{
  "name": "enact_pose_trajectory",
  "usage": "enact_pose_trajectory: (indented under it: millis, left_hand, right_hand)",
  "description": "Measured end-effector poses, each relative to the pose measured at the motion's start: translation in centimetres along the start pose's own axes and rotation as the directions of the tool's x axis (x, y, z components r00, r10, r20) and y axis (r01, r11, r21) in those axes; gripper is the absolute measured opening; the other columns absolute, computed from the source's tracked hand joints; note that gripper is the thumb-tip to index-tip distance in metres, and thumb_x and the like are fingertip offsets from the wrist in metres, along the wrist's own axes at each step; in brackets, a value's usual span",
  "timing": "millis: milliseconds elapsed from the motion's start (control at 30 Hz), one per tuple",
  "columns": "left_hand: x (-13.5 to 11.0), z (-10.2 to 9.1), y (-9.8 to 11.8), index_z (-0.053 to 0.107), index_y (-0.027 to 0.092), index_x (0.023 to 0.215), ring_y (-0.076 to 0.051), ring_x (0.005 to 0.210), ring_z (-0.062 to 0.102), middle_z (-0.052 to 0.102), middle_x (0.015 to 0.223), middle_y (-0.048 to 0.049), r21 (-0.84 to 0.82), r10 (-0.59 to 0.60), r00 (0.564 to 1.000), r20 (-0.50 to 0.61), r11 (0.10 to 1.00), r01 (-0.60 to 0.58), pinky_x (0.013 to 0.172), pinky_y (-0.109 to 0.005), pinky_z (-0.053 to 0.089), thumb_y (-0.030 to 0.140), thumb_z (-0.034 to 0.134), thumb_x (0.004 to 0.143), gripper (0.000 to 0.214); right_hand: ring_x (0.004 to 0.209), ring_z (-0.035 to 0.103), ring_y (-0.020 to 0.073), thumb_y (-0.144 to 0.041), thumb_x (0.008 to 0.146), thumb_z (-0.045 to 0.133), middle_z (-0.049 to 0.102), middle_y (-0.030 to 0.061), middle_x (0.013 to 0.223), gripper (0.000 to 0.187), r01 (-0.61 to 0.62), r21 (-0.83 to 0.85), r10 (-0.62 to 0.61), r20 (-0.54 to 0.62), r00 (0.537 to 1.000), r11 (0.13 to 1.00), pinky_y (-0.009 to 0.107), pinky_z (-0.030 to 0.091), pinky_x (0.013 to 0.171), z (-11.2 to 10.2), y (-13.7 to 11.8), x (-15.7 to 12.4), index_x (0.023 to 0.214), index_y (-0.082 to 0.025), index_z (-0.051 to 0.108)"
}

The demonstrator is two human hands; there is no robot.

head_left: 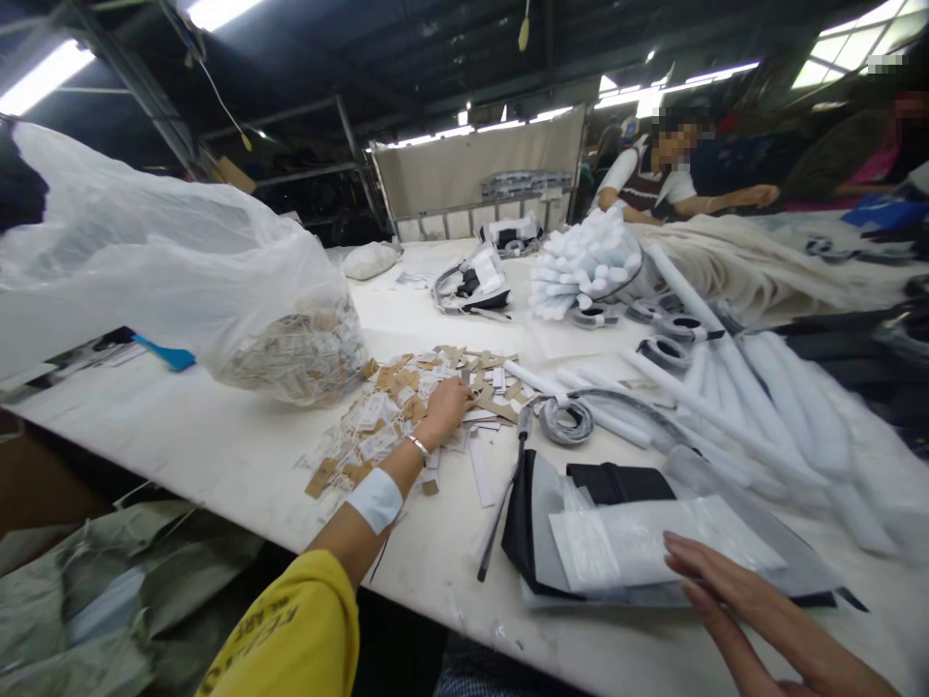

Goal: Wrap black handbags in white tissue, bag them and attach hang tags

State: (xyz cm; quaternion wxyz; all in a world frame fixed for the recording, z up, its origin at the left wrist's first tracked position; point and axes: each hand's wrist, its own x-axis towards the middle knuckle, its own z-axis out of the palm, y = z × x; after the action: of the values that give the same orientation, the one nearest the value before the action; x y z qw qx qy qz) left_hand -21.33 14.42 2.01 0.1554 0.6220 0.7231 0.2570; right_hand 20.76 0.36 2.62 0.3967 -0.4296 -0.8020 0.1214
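The left grip point(448, 402) reaches into the right part of the tag heap point(396, 378), fingers curled downward; whether it pinches a tag cannot be told, since the fingertips are hidden. The right grip point(733, 590), to the right of the tag heap and nearer the person, has its fingers extended and loosely parted by a white packet point(639, 542); contact is unclear. The tags look light — thin, fairly stiff card, likely to slide over one another, with strings that may tangle — so a card edge seems the best hold. The packet's film is probably slippery. It rests on a black-and-grey bag point(519, 552), right of the tag heap, which looks soft and apt to sag; its dark side edge should offer a firmer hold. A plastic sack point(290, 358) sits just left of the tag heap on the bench point(218, 436).
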Motion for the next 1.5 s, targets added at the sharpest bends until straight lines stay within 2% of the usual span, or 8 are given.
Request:
enact_pose_trajectory:
  millis: [300, 633, 867, 1000, 1100, 1200, 1367, 1500]
  left_hand:
    - [3.1, -6.8, 2.6, 0.063, 0.015, 0.108, -0.019, 0.092, 0.065, 0.066, 0.106, -0.0062, -0.358, 0.03, 0.997, -0.07, 0.932, -0.053, 0.082, -0.04, 0.056, 0.038, 0.06, 0.094, 0.027]
    - [0.3, -14.8, 16.1, 0.065, 0.014, 0.108, -0.01, 0.069, 0.059, 0.064, 0.081, -0.0002, -0.722, 0.21, 0.974, -0.088, 0.66, -0.208, 0.076, -0.03, 0.051, 0.038, 0.073, 0.081, 0.037]
    - [-5.4, -13.6, 23.7, 0.068, 0.017, 0.108, -0.013, 0.081, 0.066, 0.068, 0.093, -0.0038, -0.851, 0.324, 0.946, 0.017, 0.501, -0.156, 0.091, -0.037, 0.052, 0.034, 0.078, 0.078, 0.037]
    - [-7.8, -11.9, 25.3, 0.069, 0.018, 0.11, -0.022, 0.104, 0.067, 0.072, 0.107, -0.0081, -0.891, 0.364, 0.931, 0.04, 0.434, -0.131, 0.102, -0.041, 0.048, 0.03, 0.078, 0.078, 0.035]
    - [-8.5, -10.9, 25.4, 0.065, 0.022, 0.123, -0.027, 0.128, 0.055, 0.063, 0.134, -0.009, -0.871, 0.44, 0.896, -0.065, 0.413, -0.267, 0.11, -0.043, 0.042, 0.025, 0.075, 0.08, 0.044]
    - [-8.8, -9.8, 24.8, 0.053, 0.025, 0.139, -0.026, 0.138, 0.044, 0.05, 0.149, -0.0073, -0.637, 0.552, 0.82, -0.151, 0.58, -0.508, 0.113, -0.041, 0.038, 0.02, 0.062, 0.088, 0.052]
    - [-9.6, -8.3, 22.9, 0.041, 0.029, 0.148, -0.028, 0.133, 0.049, 0.053, 0.146, -0.0083, 0.023, 0.694, 0.717, -0.068, 0.719, -0.694, 0.113, -0.046, 0.032, 0.013, 0.063, 0.085, 0.069]
    - [-9.8, -8.0, 20.9, 0.063, 0.029, 0.13, -0.027, 0.099, 0.065, 0.075, 0.097, -0.0067, -0.125, 0.606, 0.795, -0.012, 0.788, -0.602, 0.1, -0.043, 0.039, 0.022, 0.07, 0.082, 0.05]
  right_hand:
    - [0.095, 0.074, 0.0236, -0.043, 0.092, 0.058, 0.073, -0.0008, 0.115, 0.031, 0.117, -0.078, -0.122, -0.069, 0.99, 0.99, 0.032, 0.062, 0.086, -2.3, -3.3, 4.3, 0.12, -0.033, 0.067]
    - [0.116, 0.065, 0.026, -0.04, 0.094, 0.057, 0.069, 0.0033, 0.124, 0.03, 0.028, 0.292, -0.022, -0.024, 0.999, 0.956, 0.044, 0.049, 0.106, -1.1, -7.0, 14.4, 0.118, -0.028, 0.07]
    - [0.132, 0.051, 0.0274, -0.048, 0.082, 0.07, 0.053, 0.012, 0.145, 0.073, -0.051, 0.582, 0.061, 0.002, 0.998, 0.812, 0.048, 0.043, 0.11, 1.1, -10.0, 17.1, 0.146, -0.022, 0.043]
    - [0.112, 0.066, 0.0245, -0.036, 0.084, 0.069, 0.069, 0.0108, 0.121, 0.055, -0.111, 0.689, 0.164, -0.011, 0.986, 0.717, 0.044, 0.05, 0.102, 0.5, -10.2, 15.5, 0.134, -0.022, 0.052]
    - [0.099, 0.072, 0.025, -0.035, 0.086, 0.064, 0.072, 0.0111, 0.113, 0.046, -0.188, 0.786, 0.206, 0.079, 0.975, 0.589, 0.04, 0.059, 0.086, -0.5, -9.4, 14.3, 0.129, -0.019, 0.056]
    - [0.094, 0.073, 0.0252, -0.034, 0.086, 0.064, 0.07, 0.0128, 0.117, 0.055, -0.266, 0.834, 0.194, 0.195, 0.962, 0.483, 0.037, 0.061, 0.076, -1.4, -8.4, 13.1, 0.136, -0.017, 0.051]
    - [0.09, 0.074, 0.0223, -0.025, 0.088, 0.058, 0.071, 0.0094, 0.115, 0.063, -0.302, 0.747, 0.22, 0.211, 0.952, 0.592, 0.034, 0.062, 0.072, -2.9, -6.9, 11.8, 0.148, -0.02, 0.041]
    - [0.085, 0.073, 0.0204, -0.023, 0.089, 0.056, 0.072, 0.0066, 0.112, 0.051, -0.285, 0.598, 0.214, 0.189, 0.958, 0.749, 0.028, 0.06, 0.065, -3.9, -5.5, 11.3, 0.14, -0.024, 0.053]
